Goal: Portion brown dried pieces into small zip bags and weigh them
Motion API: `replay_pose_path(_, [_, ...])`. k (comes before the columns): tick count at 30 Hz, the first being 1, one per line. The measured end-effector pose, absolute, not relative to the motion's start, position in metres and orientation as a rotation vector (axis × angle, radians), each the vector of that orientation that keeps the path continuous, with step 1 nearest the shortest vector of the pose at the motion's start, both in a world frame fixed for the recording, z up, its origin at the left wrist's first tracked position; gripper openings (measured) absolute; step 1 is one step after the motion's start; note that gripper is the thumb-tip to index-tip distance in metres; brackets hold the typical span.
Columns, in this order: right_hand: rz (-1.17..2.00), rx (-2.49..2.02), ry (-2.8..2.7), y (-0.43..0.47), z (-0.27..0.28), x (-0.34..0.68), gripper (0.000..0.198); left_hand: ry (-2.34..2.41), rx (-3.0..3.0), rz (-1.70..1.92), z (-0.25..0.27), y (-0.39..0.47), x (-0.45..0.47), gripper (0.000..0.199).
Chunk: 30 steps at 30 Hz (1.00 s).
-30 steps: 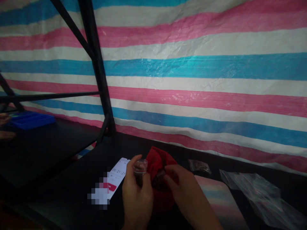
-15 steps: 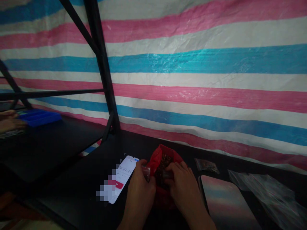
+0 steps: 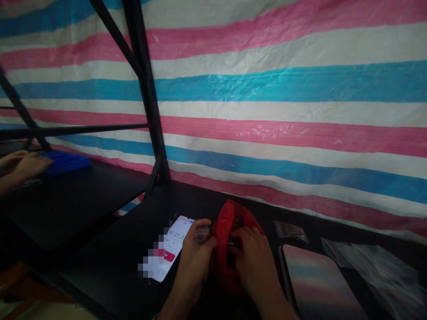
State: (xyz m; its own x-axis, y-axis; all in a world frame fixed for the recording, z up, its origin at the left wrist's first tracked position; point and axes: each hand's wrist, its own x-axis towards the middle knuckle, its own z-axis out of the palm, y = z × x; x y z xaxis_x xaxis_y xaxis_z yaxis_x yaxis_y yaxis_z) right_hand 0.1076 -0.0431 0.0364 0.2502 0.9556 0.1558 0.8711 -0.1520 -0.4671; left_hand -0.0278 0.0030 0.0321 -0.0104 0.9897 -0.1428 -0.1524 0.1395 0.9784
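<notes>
A red cloth bag stands between my hands with its mouth open; small brown bits show inside. My right hand is at the bag's mouth, its fingers closed on a dark tube-shaped thing whose kind I cannot make out. On the bag's left side, my left hand pinches a small clear plastic bag between thumb and fingers. What the plastic bag contains is too dim to tell.
Left of my hands lies a lit phone with a running timer. To the right are a filled small zip bag, a shiny flat plate and loose clear bags. Another person's hands work by a blue tray.
The red bag's left side has risen and folded inward, covering more of the brown bits. My left hand has tilted the plastic bag outward. The other person's hands have shifted.
</notes>
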Motion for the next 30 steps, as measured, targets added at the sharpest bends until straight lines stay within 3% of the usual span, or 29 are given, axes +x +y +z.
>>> replay_pose_path(9, [0.38, -1.954, -1.585, -0.039, 0.035, 0.112, 0.032, 1.06, 0.92, 1.152, 0.032, 0.005, -0.022, 0.058])
replay_pose_path(16, [0.647, -1.809, -1.399, -0.045, 0.038, 0.122, 0.025, 1.087, 0.823, 1.09, 0.029, 0.006, -0.025, 0.048])
replay_pose_path(30, [0.854, -1.614, -1.344, -0.054, 0.04, 0.131, 0.024, 1.062, 0.761, 1.089, 0.033, 0.01, -0.034, 0.035])
